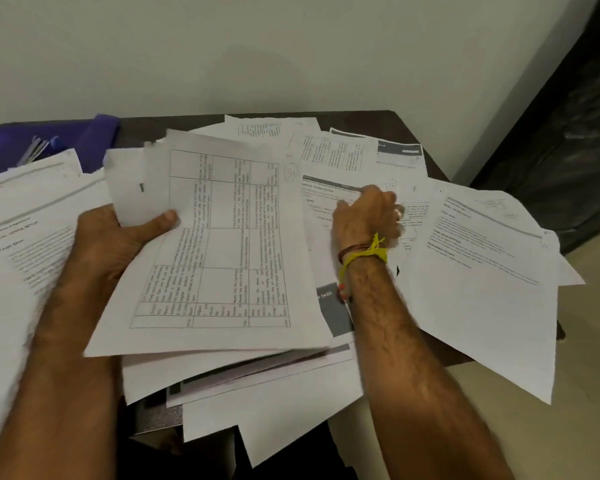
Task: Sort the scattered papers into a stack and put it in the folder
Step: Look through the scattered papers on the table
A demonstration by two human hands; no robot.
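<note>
My left hand (118, 237) grips a bundle of printed sheets (215, 258) lifted above the table, thumb on top of a page with a ruled table. My right hand (368, 213) reaches over the loose papers (343, 157) spread across the middle of the table, its fingers curled down onto a sheet with a grey header; whether it pinches that sheet I cannot tell. More sheets lie at the left (25, 230) and hang over the right edge (489, 271). A purple folder (94, 140) lies at the back left corner, partly under paper.
The dark table (426, 147) stands against a pale wall. A dark curtain or panel (575, 133) rises at the right, with pale floor below it. Papers overhang the table's front and right edges.
</note>
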